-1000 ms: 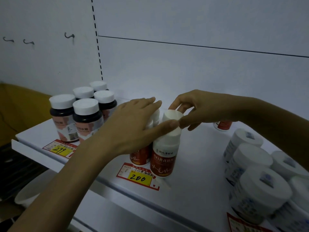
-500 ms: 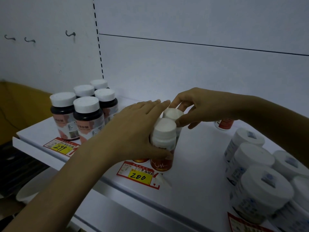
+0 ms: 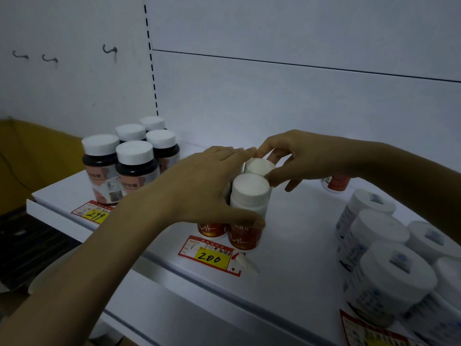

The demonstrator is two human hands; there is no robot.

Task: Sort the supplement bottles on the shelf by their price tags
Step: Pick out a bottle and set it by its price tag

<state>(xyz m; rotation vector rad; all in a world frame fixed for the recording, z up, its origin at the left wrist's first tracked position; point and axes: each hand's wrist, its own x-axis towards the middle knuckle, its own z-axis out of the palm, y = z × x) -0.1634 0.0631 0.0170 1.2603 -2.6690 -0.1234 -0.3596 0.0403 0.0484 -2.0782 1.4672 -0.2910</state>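
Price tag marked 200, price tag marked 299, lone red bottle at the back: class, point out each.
Price tag marked 200 (image 3: 212, 258), head view, yellow number patch.
Price tag marked 299 (image 3: 94, 216), head view, yellow number patch.
Lone red bottle (image 3: 336, 183), head view, red label.

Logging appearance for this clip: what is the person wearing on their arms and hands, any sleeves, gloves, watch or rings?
Nothing worn shows. The left hand and right hand are bare, with no gloves or rings visible. The left forearm and right forearm are bare to the frame edges: no sleeves, watch or bracelet. The light is dim, so fine marks cannot be told.
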